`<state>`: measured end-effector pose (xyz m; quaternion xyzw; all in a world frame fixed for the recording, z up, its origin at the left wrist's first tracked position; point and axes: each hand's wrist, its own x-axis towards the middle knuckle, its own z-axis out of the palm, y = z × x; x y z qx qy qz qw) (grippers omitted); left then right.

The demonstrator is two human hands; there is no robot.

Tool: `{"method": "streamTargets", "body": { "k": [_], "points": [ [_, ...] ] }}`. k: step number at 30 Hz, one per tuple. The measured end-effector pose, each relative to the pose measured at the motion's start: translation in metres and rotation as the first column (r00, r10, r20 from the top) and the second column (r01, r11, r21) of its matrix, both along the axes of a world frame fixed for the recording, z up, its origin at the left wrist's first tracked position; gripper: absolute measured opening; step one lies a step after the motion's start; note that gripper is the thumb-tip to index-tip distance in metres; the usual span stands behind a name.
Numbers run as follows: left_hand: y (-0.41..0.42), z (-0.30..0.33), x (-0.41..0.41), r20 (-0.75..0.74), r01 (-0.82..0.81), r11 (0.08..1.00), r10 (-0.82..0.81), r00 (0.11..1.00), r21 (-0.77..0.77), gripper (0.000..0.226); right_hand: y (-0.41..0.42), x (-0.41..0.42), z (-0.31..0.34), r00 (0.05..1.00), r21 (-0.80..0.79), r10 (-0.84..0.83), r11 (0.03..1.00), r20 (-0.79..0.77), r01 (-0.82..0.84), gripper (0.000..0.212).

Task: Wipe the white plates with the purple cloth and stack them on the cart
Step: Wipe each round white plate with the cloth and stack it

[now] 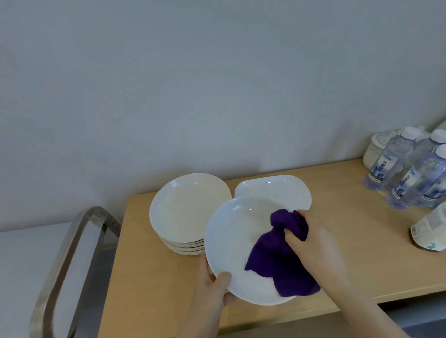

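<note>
My left hand (215,289) grips the near-left rim of a white plate (235,242), thumb on top, holding it tilted above the wooden cart top (150,281). My right hand (312,239) clutches the purple cloth (274,260) and presses it onto the plate's inside; the cloth hangs over the plate's near-right edge. Behind on the left stands a stack of several white plates (188,211). A further white plate (274,188) lies behind the held one, partly hidden by it.
Several water bottles (414,175) lie and stand at the right end of the cart top, with a white lidded pot (375,149) behind them and a labelled packet (440,229) nearer. The cart's metal handle (63,261) curves round on the left. A grey wall rises behind.
</note>
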<state>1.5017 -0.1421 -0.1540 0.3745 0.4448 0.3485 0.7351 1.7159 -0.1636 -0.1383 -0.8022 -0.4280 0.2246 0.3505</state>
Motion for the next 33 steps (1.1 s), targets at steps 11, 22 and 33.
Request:
{"method": "streamTargets", "body": {
  "k": [11,22,33],
  "points": [
    [-0.016,-0.064,0.013,-0.064,0.156,0.971,-0.170,0.983,-0.180,0.127,-0.030,0.006,-0.065,0.983,-0.198,0.012,0.980,0.183,0.025,0.046],
    [-0.009,-0.085,0.011,-0.145,0.084,0.963,-0.124,0.982,-0.255,0.092,-0.008,-0.023,-0.094,0.788,-0.298,0.178,0.954,0.590,0.008,0.047],
    [0.008,-0.072,0.020,-0.508,0.219,0.969,-0.133,0.851,0.112,0.029,0.003,-0.046,-0.095,0.762,-0.280,0.354,0.931,0.542,-0.233,0.053]
  ]
}}
